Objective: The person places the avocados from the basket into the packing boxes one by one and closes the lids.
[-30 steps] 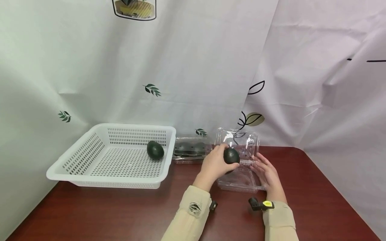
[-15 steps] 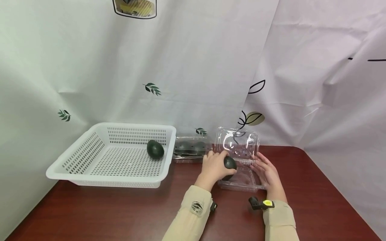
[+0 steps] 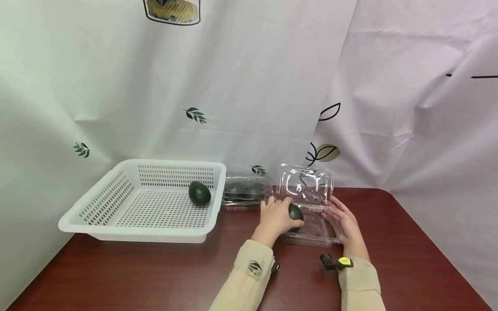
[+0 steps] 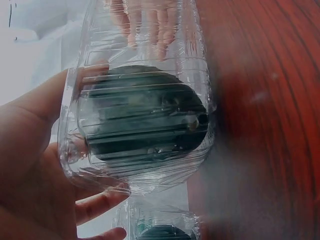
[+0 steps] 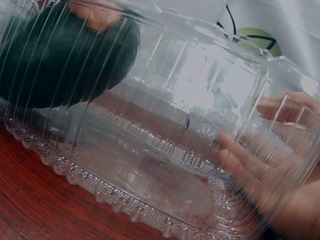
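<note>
In the head view my left hand (image 3: pixel 275 219) grips a dark green avocado (image 3: pixel 296 214) down inside the left part of a clear plastic clamshell box (image 3: pixel 317 229). The lid (image 3: pixel 307 183) stands raised at the back. Through the ribbed wall in the left wrist view, the avocado (image 4: pixel 145 117) sits low, with my thumb and fingers around it. A fingertip lies on top of the avocado (image 5: pixel 60 60) in the right wrist view. My right hand (image 3: pixel 344 222) rests with extended fingers against the box's right side; these fingers (image 5: pixel 242 162) show through the plastic.
A white perforated basket (image 3: pixel 136 233) stands on the left, one more avocado (image 3: pixel 199 193) lying at its right end. Between basket and box, against the back curtain, is another clear box (image 3: pixel 249 205) with dark avocados inside. The table (image 3: pixel 175 276) is reddish brown wood.
My left hand has lowered the avocado from above the box into its left part, moving slightly left. The right hand has stayed at the box's right side.
</note>
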Motion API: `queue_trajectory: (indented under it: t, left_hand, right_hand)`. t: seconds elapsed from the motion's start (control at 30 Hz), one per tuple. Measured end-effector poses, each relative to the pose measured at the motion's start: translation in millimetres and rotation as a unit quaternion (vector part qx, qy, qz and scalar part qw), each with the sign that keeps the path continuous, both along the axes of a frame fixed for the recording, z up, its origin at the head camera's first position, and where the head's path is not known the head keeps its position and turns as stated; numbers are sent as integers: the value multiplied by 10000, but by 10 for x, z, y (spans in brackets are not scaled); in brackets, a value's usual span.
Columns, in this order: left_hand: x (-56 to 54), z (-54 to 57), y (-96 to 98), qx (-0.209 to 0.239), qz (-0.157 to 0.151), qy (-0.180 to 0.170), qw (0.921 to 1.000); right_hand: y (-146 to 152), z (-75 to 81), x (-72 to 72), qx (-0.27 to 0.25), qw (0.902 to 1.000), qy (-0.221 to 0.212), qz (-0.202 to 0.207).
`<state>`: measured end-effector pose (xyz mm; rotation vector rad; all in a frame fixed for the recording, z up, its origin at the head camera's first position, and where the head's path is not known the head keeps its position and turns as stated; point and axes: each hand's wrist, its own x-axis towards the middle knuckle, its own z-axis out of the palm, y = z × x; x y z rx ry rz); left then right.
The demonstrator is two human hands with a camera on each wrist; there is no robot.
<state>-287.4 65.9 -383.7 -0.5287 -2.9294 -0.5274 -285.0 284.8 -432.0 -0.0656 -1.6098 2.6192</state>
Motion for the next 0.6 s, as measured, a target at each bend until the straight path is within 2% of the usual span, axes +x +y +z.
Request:
queue_trajectory:
  t: [0.27, 0.6]
  left_hand:
    - [14, 4, 7, -356, 118, -63, 9993]
    - [6, 12, -2, -285, 12, -132, 9995]
  right_hand:
    - [-13, 25, 3, 123, 9998, -164, -7]
    - [-12, 18, -1, 135, 9999, -48, -59]
